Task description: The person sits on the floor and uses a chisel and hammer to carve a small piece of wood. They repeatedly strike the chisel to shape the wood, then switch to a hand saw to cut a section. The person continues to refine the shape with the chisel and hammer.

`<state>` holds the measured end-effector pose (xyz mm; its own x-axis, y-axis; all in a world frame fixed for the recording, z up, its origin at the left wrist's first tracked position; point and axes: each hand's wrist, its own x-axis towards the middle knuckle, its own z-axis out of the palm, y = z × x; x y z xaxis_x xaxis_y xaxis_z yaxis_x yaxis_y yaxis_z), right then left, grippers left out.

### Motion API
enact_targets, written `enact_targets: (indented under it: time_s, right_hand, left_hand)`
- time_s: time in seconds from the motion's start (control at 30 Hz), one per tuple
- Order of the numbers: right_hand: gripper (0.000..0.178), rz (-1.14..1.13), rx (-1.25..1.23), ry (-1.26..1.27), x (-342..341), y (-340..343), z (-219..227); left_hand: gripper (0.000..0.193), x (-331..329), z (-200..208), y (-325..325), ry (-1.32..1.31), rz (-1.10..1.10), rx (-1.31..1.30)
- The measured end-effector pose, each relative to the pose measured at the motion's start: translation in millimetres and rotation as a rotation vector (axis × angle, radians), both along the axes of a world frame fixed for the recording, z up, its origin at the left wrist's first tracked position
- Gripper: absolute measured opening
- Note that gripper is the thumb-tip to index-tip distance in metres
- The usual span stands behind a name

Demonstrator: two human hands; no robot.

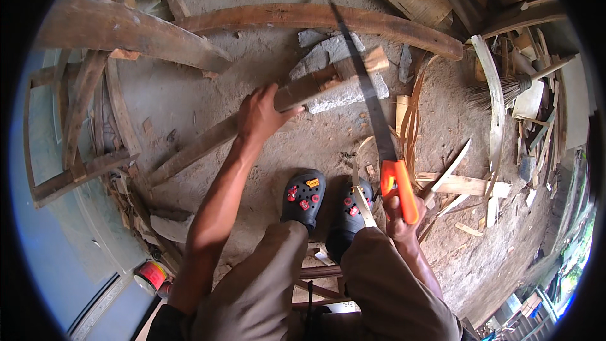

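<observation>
Brown-trousered knees are showing nearest, below and between the hands. The left hand is clasping a wooden beam from above, thumb stretching outward; to the right of that hand, the beam is lying over a grey stone. The right hand is gripping an orange-handled handsaw, its blade reaching away from that hand and crossing the beam near its far end; contact is not showing clearly

Hands: two. Saw: one. Clogs: two. Trouser legs: two. Broom: one.
</observation>
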<state>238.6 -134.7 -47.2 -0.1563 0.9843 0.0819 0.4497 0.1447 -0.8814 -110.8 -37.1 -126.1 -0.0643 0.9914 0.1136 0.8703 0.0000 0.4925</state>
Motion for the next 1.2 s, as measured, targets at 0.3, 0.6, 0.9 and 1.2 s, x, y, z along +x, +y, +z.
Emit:
enact_targets:
  time_s: [0.3, 0.6, 0.9, 1.2]
  right_hand:
    - [0.020, 0.088, -0.055, -0.106, 3, 10, -21]
    - [0.018, 0.101, -0.055, -0.134, 10, 5, -26]
    - [0.015, 0.118, -0.064, -0.101, 12, -3, -24]
    - [0.018, 0.033, 0.163, -0.241, 51, -48, -53]
  left_hand:
    - [0.069, 30, -27, 40, 0.129, -0.105, 0.030]
    - [0.069, 34, -32, 44, 0.227, -0.070, 0.043]
    - [0.069, 36, -31, 42, 0.282, -0.035, 0.020]
    - [0.070, 40, -38, 43, 0.226, 0.041, -0.007]
